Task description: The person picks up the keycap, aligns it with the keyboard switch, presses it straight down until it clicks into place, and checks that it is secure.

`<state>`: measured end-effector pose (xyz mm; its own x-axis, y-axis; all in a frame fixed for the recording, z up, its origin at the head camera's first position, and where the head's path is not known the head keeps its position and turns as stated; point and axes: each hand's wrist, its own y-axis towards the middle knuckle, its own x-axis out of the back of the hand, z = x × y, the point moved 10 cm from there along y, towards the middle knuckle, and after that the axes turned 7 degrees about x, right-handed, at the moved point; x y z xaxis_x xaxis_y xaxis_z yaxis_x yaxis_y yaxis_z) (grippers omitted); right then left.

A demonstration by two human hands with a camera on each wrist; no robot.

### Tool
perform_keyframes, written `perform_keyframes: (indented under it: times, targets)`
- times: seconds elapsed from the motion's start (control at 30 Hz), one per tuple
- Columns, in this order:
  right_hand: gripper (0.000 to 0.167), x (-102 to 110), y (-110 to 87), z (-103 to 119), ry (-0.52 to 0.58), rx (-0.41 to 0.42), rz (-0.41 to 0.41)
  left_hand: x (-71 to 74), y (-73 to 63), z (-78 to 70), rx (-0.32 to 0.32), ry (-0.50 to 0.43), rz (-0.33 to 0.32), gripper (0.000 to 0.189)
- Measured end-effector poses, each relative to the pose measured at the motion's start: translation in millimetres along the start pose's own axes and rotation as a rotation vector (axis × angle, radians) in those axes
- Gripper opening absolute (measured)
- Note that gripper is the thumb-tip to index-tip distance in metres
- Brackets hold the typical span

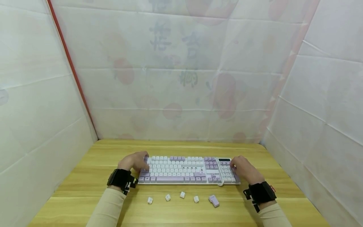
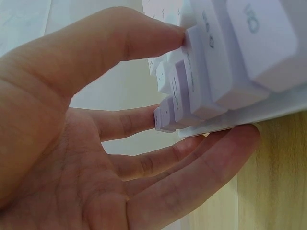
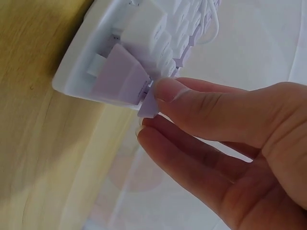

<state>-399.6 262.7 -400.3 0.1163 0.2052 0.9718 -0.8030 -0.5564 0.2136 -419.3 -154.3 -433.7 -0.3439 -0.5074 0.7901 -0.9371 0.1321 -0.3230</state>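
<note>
A white-and-purple keyboard (image 1: 170, 179) lies on the wooden table (image 1: 181, 217), with several bare switches in its upper rows. My left hand (image 1: 137, 161) grips its left end; in the left wrist view the thumb (image 2: 144, 36) lies on the keys and a finger (image 2: 235, 148) reaches the lower edge. At the keyboard's right end, my right hand (image 1: 244, 170) pinches a purple keycap (image 3: 149, 105) on the outer number-pad column between thumb and fingers. Another purple keycap (image 3: 122, 79) sits beside it. A white cable (image 1: 220, 173) lies folded across the keys.
In front of the keyboard lie several loose white keycaps, among them one keycap (image 1: 150, 200) at left and one keycap (image 1: 196, 199) at right. Past them is a loose L-shaped purple keycap (image 1: 214, 200). White sheeting (image 1: 175, 94) hangs behind and along both sides.
</note>
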Motion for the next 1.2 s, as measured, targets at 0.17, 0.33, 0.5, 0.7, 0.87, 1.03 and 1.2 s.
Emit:
perform_keyframes:
  times: [0.17, 0.33, 0.5, 0.7, 0.87, 1.03, 1.2]
  targets:
    - [0.021, 0.7, 0.3, -0.5, -0.02, -0.005, -0.014, -0.3, 0.4, 0.2, 0.0, 0.003, -0.001, 0.066]
    - [0.02, -0.7, 0.3, -2.1, -0.01, -0.027, 0.004, -0.7, 0.4, 1.0, -0.001, 0.004, -0.002, 0.064]
    - [0.024, -0.1, -0.3, -0.7, -0.001, -0.018, 0.001, -1.7, 0.0, 1.0, -0.004, -0.004, 0.004, 0.062]
    - [0.022, -0.1, 0.0, -1.7, 0.002, -0.042, 0.011, -0.8, 1.2, -0.3, -0.004, -0.001, 0.005, 0.063]
    - [0.019, -2.0, 1.7, -4.2, -0.02, -0.044, 0.016, -0.6, 1.3, 0.1, 0.0, -0.005, 0.001, 0.063]
    - [0.021, -5.3, 0.3, -3.6, -0.034, -0.03, 0.02, -2.2, 0.5, 1.3, 0.003, -0.015, 0.009, 0.06]
    - [0.016, -4.7, -0.3, -3.5, -0.048, -0.035, 0.003, -1.2, 0.5, 0.8, -0.003, -0.007, -0.002, 0.061]
